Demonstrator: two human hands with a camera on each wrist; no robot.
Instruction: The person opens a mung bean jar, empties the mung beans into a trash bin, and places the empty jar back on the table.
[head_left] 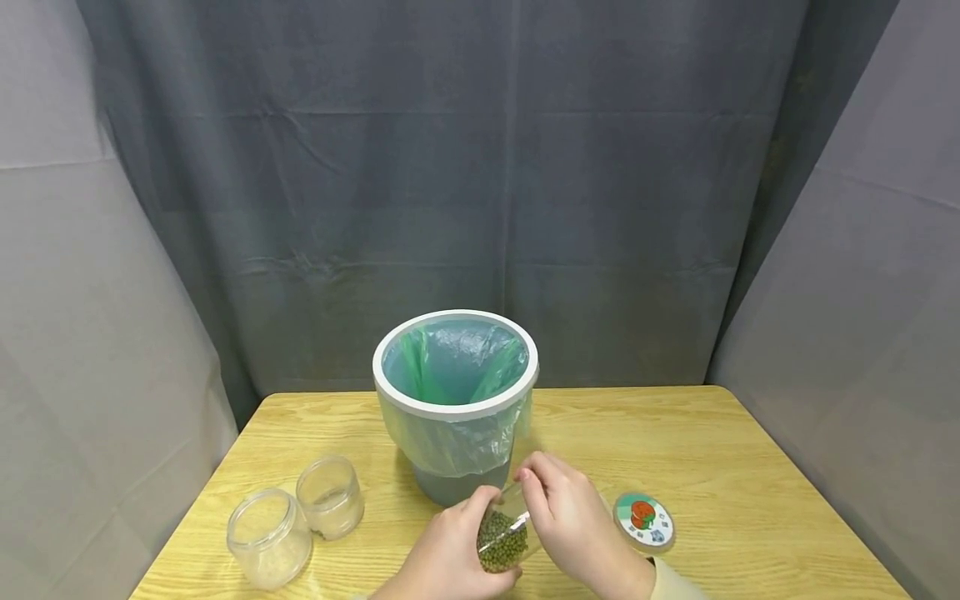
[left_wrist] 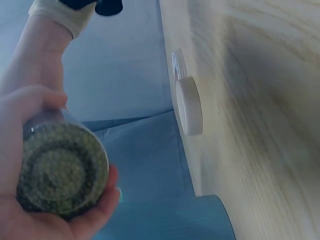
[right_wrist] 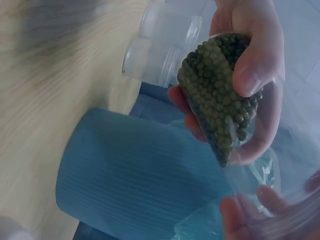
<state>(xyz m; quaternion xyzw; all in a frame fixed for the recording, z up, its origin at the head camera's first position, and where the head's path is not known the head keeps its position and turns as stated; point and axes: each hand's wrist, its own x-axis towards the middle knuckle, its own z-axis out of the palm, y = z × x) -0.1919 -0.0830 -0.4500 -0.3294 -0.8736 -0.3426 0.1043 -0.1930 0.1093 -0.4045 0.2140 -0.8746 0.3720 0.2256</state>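
A clear jar of green mung beans [head_left: 501, 542] lies tilted in my left hand [head_left: 453, 542], whose fingers and thumb wrap round its bean-filled base end. The left wrist view shows the jar's round bottom [left_wrist: 62, 170] facing the camera. My right hand [head_left: 570, 521] curls its fingers round the jar's clear mouth end. In the right wrist view a ridged clear edge [right_wrist: 292, 217] appears at those fingers; whether it is a lid or the jar's thread I cannot tell. The beans [right_wrist: 217, 85] slope along the jar wall. Behind the hands stands a bin [head_left: 456, 408] with a green-tinted liner.
Two clear jars without lids, one nearer [head_left: 268, 542] and one farther [head_left: 330, 500], stand on the left of the wooden table [head_left: 712, 467]. A round lid with a tomato picture [head_left: 645, 521] lies right of my right hand. Grey curtains [head_left: 510, 200] surround the table.
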